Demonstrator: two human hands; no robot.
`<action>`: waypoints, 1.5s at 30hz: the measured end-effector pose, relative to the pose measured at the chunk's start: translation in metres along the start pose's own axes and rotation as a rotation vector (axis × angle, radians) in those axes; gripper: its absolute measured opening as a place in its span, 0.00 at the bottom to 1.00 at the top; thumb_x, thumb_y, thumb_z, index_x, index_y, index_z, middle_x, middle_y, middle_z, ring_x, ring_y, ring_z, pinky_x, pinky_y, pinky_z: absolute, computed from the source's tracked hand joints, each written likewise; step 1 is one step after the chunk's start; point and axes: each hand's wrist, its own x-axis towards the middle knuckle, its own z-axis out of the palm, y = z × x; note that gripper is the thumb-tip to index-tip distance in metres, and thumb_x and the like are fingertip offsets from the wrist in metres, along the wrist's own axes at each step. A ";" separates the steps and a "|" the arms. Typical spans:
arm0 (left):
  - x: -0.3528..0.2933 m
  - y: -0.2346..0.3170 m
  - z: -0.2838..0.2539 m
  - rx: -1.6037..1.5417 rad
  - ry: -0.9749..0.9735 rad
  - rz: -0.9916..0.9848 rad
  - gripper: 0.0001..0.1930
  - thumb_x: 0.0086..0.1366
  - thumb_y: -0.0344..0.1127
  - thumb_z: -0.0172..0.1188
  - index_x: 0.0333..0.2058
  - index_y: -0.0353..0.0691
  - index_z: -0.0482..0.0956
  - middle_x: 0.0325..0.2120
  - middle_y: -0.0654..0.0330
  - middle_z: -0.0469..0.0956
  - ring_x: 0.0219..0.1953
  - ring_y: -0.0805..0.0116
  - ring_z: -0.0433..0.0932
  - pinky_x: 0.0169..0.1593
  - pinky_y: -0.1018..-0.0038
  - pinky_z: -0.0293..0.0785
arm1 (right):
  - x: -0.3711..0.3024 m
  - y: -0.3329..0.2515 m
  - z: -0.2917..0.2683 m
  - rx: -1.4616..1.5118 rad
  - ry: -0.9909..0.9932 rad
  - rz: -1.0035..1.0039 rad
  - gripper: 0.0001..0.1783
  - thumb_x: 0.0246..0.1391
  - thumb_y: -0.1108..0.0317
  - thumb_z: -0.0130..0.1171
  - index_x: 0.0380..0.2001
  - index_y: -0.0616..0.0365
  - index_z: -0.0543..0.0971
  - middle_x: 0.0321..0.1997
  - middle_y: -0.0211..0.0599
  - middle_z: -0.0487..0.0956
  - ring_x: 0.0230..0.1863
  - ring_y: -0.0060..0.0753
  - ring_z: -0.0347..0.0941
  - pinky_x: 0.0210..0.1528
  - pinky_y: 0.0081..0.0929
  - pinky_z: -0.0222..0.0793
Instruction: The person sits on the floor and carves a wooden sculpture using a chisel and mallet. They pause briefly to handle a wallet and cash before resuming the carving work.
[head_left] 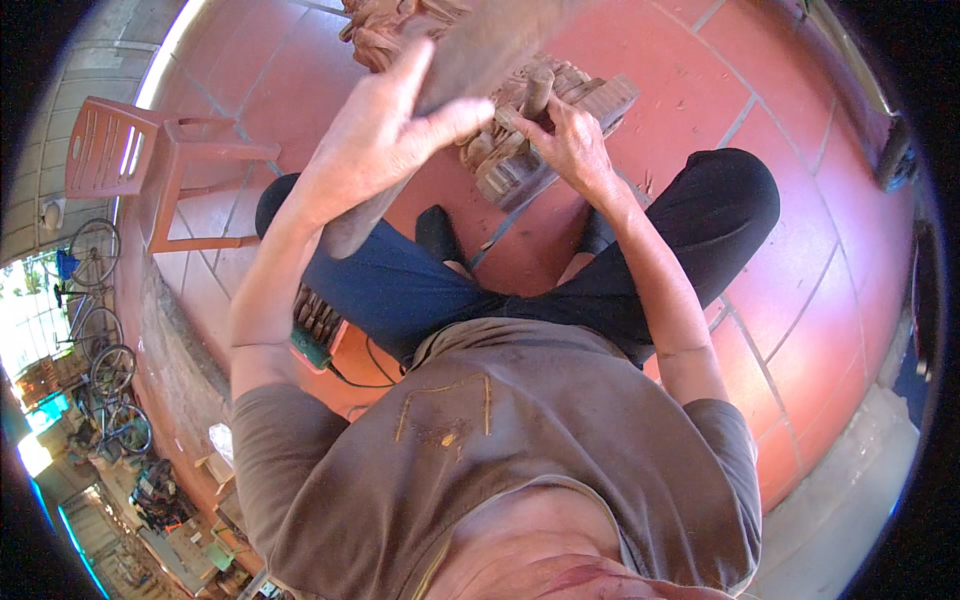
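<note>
My left hand (pixel 375 135) is raised at the upper middle, gripping a long wooden mallet (pixel 490 50). The mallet is smeared by motion; its broad part points away to the upper right, and its other end comes out below my wrist. Some of the left fingers are hidden behind it. My right hand (pixel 575 145) is closed around a chisel (pixel 538 92) with a round wooden handle, held over a carved wood block (pixel 608 103). The chisel's blade cannot be made out. The block lies on the floor beyond my feet, its top cut in ridges and curls.
Another carved wooden piece (pixel 375 35) lies further off. A red plastic chair (pixel 170 170) stands to the left. Beside my left thigh are a green power tool (pixel 312 347) with a black cord and a row of tools (pixel 320 318). Bicycles (pixel 95 310) stand at the far left.
</note>
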 end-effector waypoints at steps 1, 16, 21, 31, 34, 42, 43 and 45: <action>-0.001 -0.005 -0.001 0.127 -0.126 -0.085 0.27 0.64 0.47 0.65 0.50 0.31 0.70 0.36 0.43 0.80 0.40 0.52 0.81 0.45 0.64 0.74 | 0.000 0.001 0.000 0.008 -0.016 -0.001 0.18 0.54 0.56 0.66 0.35 0.62 0.77 0.26 0.56 0.79 0.31 0.61 0.78 0.33 0.48 0.74; -0.002 -0.018 -0.001 0.120 -0.309 -0.197 0.34 0.63 0.57 0.63 0.51 0.28 0.71 0.38 0.38 0.79 0.40 0.50 0.80 0.48 0.64 0.72 | -0.001 0.004 -0.001 0.020 -0.072 0.024 0.20 0.55 0.54 0.65 0.36 0.63 0.77 0.28 0.56 0.80 0.34 0.61 0.78 0.34 0.49 0.74; -0.001 -0.010 -0.008 -0.174 -0.149 -0.074 0.33 0.63 0.53 0.65 0.55 0.30 0.72 0.37 0.49 0.81 0.42 0.65 0.78 0.48 0.69 0.73 | 0.001 0.009 0.000 0.015 -0.052 0.045 0.22 0.56 0.52 0.64 0.35 0.64 0.77 0.28 0.58 0.79 0.34 0.62 0.78 0.36 0.50 0.74; 0.008 -0.024 -0.002 0.250 -0.335 -0.165 0.29 0.65 0.49 0.63 0.56 0.32 0.71 0.38 0.52 0.81 0.39 0.62 0.80 0.47 0.67 0.75 | 0.001 0.010 0.002 0.026 -0.073 0.043 0.23 0.57 0.51 0.63 0.35 0.65 0.77 0.29 0.59 0.79 0.35 0.64 0.77 0.37 0.49 0.73; 0.007 -0.019 -0.010 0.118 -0.217 -0.031 0.31 0.65 0.51 0.62 0.55 0.29 0.71 0.41 0.51 0.81 0.43 0.60 0.79 0.50 0.66 0.72 | 0.000 0.004 -0.003 0.060 -0.094 0.065 0.23 0.57 0.51 0.62 0.35 0.64 0.77 0.30 0.59 0.79 0.36 0.64 0.77 0.39 0.50 0.73; 0.006 0.008 -0.006 0.028 -0.105 -0.104 0.32 0.63 0.54 0.63 0.53 0.29 0.71 0.38 0.44 0.80 0.41 0.55 0.80 0.46 0.63 0.73 | 0.001 0.009 0.001 0.019 -0.064 0.045 0.25 0.57 0.48 0.61 0.36 0.64 0.78 0.31 0.57 0.80 0.37 0.62 0.77 0.41 0.51 0.72; 0.003 0.000 -0.002 0.149 -0.182 -0.156 0.33 0.63 0.54 0.63 0.52 0.28 0.71 0.38 0.43 0.80 0.41 0.53 0.80 0.47 0.62 0.73 | 0.001 0.007 0.000 0.029 -0.096 0.067 0.26 0.57 0.47 0.60 0.36 0.64 0.78 0.31 0.57 0.80 0.38 0.62 0.78 0.41 0.51 0.72; 0.003 -0.016 -0.001 0.236 -0.305 -0.166 0.34 0.63 0.56 0.63 0.51 0.26 0.71 0.40 0.39 0.79 0.44 0.51 0.79 0.51 0.61 0.70 | 0.001 0.005 -0.005 0.049 -0.155 0.119 0.28 0.57 0.45 0.60 0.35 0.65 0.78 0.31 0.57 0.80 0.38 0.61 0.78 0.41 0.50 0.73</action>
